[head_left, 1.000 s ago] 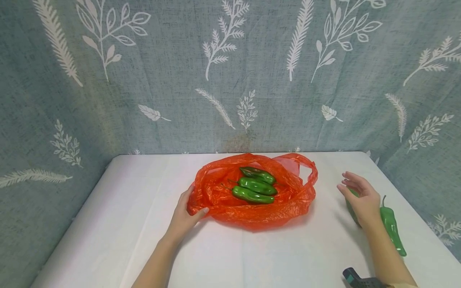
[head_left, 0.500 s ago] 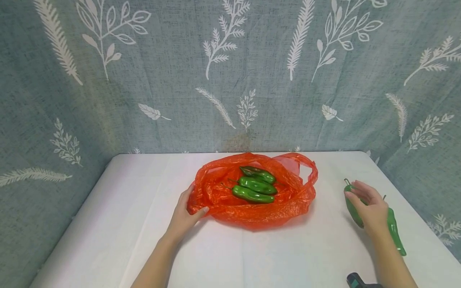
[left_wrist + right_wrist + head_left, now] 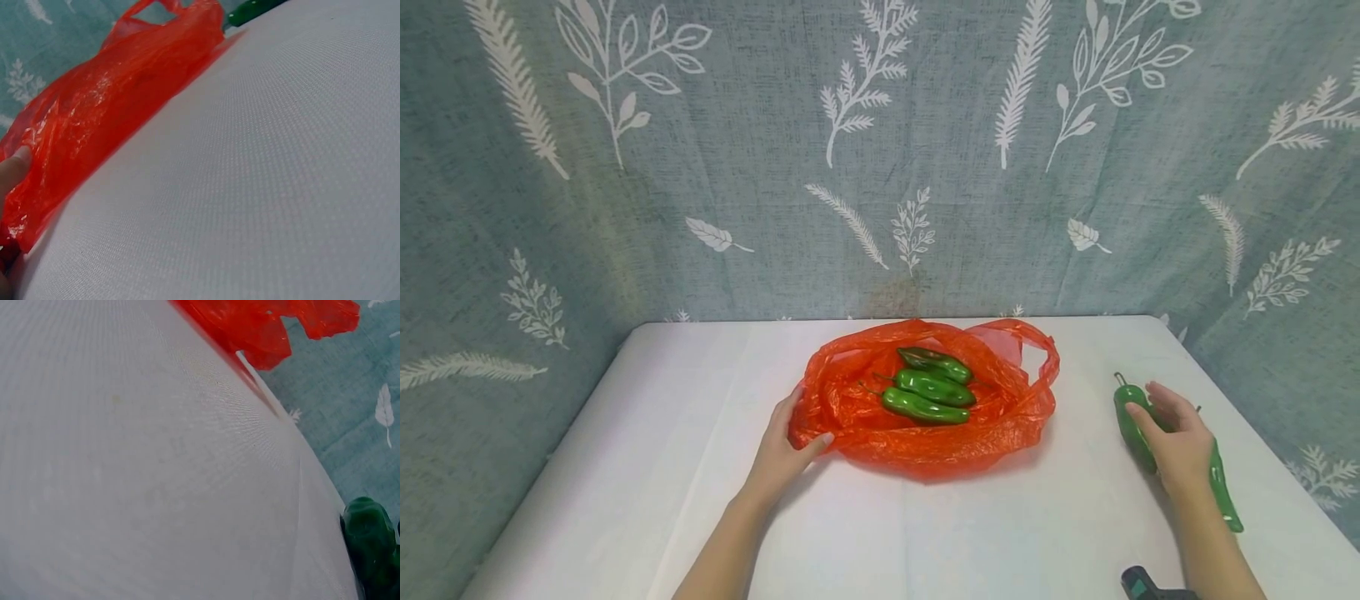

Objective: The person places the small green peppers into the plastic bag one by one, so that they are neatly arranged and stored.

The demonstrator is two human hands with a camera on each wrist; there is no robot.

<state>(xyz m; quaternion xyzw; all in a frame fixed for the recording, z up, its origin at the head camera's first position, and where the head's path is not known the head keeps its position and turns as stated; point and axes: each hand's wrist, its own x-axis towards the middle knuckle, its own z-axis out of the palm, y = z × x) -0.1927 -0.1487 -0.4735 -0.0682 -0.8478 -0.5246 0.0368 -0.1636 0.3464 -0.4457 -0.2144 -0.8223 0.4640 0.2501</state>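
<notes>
A red plastic bag (image 3: 925, 454) lies open at the table's centre, several green peppers (image 3: 934, 387) inside it. At its left side my left hand (image 3: 784, 454) holds the edge, thumb on the front and fingers around the side. The left wrist view shows the thumb against the bag (image 3: 106, 106). Two green peppers lie at the right; my right hand (image 3: 1180, 442) hovers over them, fingers loosely bent and apart, thumb over the left pepper (image 3: 1129, 417). It partly hides the right pepper (image 3: 1223, 496). Contact cannot be told. One pepper (image 3: 372, 544) shows in the right wrist view.
The white table (image 3: 647, 433) has a dark object (image 3: 1142, 579) beside my right forearm at the front edge. A grey-green cloth (image 3: 955, 92) with white leaf prints stands behind the table and at both sides.
My right hand has shifted right and slightly nearer, uncovering more of the left pepper and covering more of the right one. My left hand and the bag stay put.
</notes>
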